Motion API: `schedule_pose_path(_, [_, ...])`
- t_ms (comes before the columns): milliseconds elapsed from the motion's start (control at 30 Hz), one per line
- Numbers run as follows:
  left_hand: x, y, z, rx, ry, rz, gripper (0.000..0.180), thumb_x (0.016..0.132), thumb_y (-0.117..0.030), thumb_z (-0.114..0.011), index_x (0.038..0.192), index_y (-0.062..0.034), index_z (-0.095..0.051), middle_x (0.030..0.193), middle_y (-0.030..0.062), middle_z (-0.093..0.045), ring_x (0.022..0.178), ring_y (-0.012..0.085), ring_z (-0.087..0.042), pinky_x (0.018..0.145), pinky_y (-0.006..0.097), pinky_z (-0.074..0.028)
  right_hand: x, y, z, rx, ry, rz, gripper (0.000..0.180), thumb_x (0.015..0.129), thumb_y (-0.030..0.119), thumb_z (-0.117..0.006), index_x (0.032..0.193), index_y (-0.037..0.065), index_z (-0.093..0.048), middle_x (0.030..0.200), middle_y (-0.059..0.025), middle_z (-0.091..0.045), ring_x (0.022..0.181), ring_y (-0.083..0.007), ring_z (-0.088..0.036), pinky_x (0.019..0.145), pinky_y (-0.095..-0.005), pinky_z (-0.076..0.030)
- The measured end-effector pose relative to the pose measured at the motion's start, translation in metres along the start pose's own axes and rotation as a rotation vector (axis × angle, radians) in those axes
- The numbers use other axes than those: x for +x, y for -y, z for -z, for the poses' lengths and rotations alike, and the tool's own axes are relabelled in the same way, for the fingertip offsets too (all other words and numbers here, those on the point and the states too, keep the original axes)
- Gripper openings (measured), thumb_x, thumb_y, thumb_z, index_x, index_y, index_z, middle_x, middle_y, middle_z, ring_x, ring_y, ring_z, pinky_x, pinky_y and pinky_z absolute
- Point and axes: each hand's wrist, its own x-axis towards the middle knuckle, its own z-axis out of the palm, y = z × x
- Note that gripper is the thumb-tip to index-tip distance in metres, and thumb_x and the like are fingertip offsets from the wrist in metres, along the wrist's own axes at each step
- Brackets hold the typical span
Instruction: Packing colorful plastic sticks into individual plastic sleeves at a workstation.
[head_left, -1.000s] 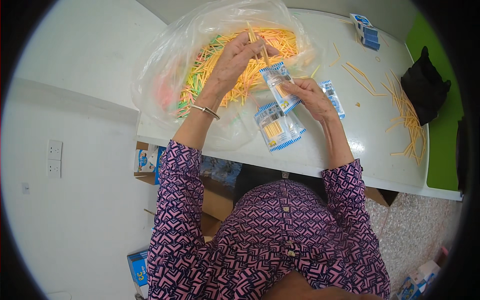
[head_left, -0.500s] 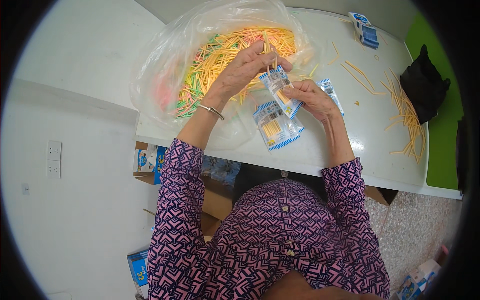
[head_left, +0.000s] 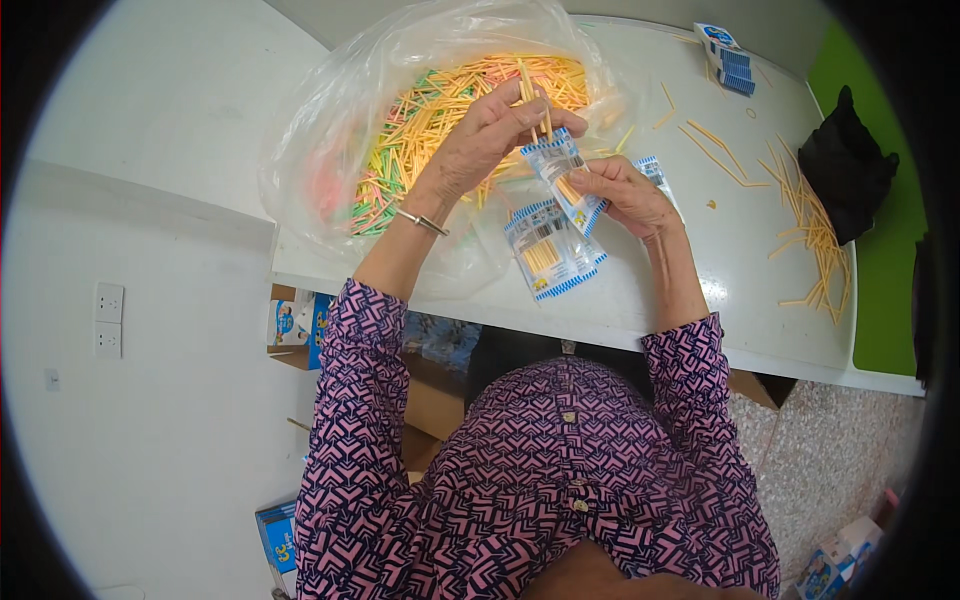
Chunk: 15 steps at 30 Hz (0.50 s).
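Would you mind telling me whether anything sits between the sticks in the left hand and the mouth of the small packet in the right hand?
Nothing visible does: the left hand holds the sticks just above the small packet, which the right hand grips.

Orange, yellow, green and pink sticks (head_left: 440,120) fill a clear plastic bag (head_left: 330,130) on a white counter (head_left: 700,260). A clear sachet (head_left: 562,180) edged in blue-and-white stripes shows pale orange sticks inside, as does a second sachet (head_left: 550,250) near the counter's front edge. Loose orange sticks (head_left: 815,235) lie beside a black cloth (head_left: 845,165) at the right edge. The sleeves (head_left: 360,400) carry a purple, pink and black geometric print.
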Motion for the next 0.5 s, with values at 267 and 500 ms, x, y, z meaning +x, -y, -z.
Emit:
schedule_pose_path(267, [-0.014, 0.016, -0.012, 0.195, -0.181, -0.083, 0.026, 0.097, -0.020, -0.043, 0.116, -0.0021, -0.040, 0.110, 0.0138, -0.062, 0.097, 0.0122, -0.057, 0.088, 0.028, -0.044, 0.006, -0.006, -0.007, -0.083, -0.077, 0.090, 0.029, 0.087, 0.024, -0.063, 0.100, -0.001, -0.065, 0.088, -0.0025, -0.066, 0.079, -0.0065, -0.059, 0.073, -0.0222, -0.045])
schedule_pose_path(500, [-0.017, 0.007, -0.006, 0.142, -0.291, -0.135, 0.028, 0.095, -0.018, -0.048, 0.119, -0.0057, -0.042, 0.107, 0.0127, -0.064, 0.091, 0.0098, -0.058, 0.082, 0.024, -0.045, 0.010, -0.009, -0.012, -0.116, -0.159, 0.149, 0.028, 0.086, 0.027, -0.063, 0.097, 0.001, -0.067, 0.084, 0.0012, -0.064, 0.076, -0.0044, -0.054, 0.072, -0.0196, -0.041])
